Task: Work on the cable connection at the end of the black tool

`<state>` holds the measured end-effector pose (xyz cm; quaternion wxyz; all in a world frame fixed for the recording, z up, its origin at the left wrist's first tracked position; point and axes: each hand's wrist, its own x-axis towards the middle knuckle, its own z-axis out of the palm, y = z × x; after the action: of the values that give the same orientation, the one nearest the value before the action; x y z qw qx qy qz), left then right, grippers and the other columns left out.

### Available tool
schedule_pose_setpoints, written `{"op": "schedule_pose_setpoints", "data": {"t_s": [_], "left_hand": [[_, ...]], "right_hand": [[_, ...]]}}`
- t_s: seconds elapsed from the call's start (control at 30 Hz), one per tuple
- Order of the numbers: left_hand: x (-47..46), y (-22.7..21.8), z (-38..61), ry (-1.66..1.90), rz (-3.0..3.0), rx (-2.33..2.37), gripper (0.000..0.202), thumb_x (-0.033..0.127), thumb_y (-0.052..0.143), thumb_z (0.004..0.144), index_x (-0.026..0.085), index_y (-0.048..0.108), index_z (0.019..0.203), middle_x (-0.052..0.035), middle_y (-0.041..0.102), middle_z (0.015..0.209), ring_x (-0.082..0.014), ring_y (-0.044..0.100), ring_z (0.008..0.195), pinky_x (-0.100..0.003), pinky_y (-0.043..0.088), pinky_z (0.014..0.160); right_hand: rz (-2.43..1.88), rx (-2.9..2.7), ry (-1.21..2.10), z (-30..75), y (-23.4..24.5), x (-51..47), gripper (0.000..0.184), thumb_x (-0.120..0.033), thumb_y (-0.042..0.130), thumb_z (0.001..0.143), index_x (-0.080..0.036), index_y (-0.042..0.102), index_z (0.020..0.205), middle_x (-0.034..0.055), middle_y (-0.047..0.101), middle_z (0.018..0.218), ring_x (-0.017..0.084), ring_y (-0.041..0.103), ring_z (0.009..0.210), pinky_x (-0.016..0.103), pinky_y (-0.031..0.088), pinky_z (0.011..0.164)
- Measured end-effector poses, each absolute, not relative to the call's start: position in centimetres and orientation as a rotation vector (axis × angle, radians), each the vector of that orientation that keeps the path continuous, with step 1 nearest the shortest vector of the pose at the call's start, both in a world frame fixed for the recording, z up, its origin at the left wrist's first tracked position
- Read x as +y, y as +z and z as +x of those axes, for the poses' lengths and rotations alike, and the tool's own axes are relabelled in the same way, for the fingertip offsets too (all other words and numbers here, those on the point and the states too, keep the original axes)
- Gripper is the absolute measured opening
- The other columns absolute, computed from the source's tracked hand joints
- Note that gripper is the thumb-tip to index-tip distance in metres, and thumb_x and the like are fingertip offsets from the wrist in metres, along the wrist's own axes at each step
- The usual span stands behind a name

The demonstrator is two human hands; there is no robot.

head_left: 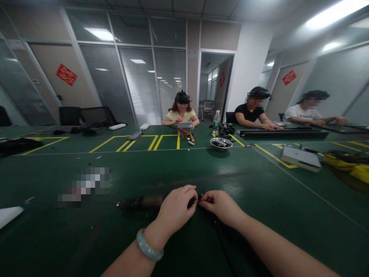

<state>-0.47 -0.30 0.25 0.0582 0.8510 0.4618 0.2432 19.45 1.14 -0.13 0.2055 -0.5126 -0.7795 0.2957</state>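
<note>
A dark electric screwdriver [150, 202] lies along the green table, its metal tip pointing left. My left hand [178, 207] is closed round its rear end, palm down, and hides that part. Close beside it on the right, my right hand [220, 206] pinches at the tool's end with thumb and fingertips. A small shiny piece [196, 201] shows between the two hands; what exactly the right fingers grip is hidden. From beneath my right hand a black cable [220, 234] runs down toward the near table edge. A pale green bangle [149, 246] circles my left wrist.
Ahead stands a metal bowl [221, 144] of dark parts, near a water bottle [216, 121]. A flat silver-grey box [300, 157] and yellow bags [363, 175] lie right. At far left is a white object [10, 216]. Three people work across the table, one at a box with wires [186, 129].
</note>
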Motion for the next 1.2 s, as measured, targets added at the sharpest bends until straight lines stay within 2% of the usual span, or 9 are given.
{"op": "schedule_pose_setpoints", "data": {"t_s": [0.17,0.4,0.87,1.2], "left_hand": [[-0.36,0.14,-0.3,0.758,2.538,1.429,0.019,0.017,0.061,0.079,0.025,0.057,0.096,0.0002,0.06,0.121,-0.0207,0.057,0.11,-0.038,0.045,0.094],[-0.4,0.23,-0.35,0.722,2.532,1.434,0.01,0.018,0.06,0.081,0.022,0.057,0.09,-0.0018,0.06,0.119,-0.0215,0.056,0.111,-0.039,0.044,0.095],[-0.39,0.66,-0.1,0.632,2.531,1.493,0.009,0.021,0.06,0.081,0.024,0.058,0.09,0.0,0.064,0.094,-0.0197,0.058,0.091,-0.035,0.044,0.083],[-0.55,0.93,-0.04,0.611,2.545,1.495,0.008,0.022,0.059,0.083,0.023,0.058,0.091,-0.0003,0.063,0.091,-0.0196,0.057,0.088,-0.034,0.043,0.079]], "right_hand": [[-1.451,-2.159,0.835,19.47,-0.08,1.16,0.017,-0.036,0.061,0.084,-0.025,0.073,0.085,-0.0027,0.071,0.074,0.012,0.06,0.064,0.022,0.035,0.057],[-1.433,-2.163,0.833,19.46,0.23,0.99,0.017,-0.034,0.06,0.084,-0.024,0.074,0.085,-0.0023,0.071,0.076,0.013,0.06,0.066,0.023,0.035,0.058],[-1.426,-2.152,0.867,19.37,0.12,1.07,0.018,-0.033,0.059,0.085,-0.022,0.073,0.087,-0.0012,0.071,0.078,0.013,0.061,0.068,0.022,0.036,0.06],[-1.447,-2.146,0.872,19.38,-0.13,1.12,0.019,-0.034,0.058,0.086,-0.022,0.073,0.087,-0.0005,0.071,0.077,0.013,0.061,0.066,0.022,0.037,0.059]]}}
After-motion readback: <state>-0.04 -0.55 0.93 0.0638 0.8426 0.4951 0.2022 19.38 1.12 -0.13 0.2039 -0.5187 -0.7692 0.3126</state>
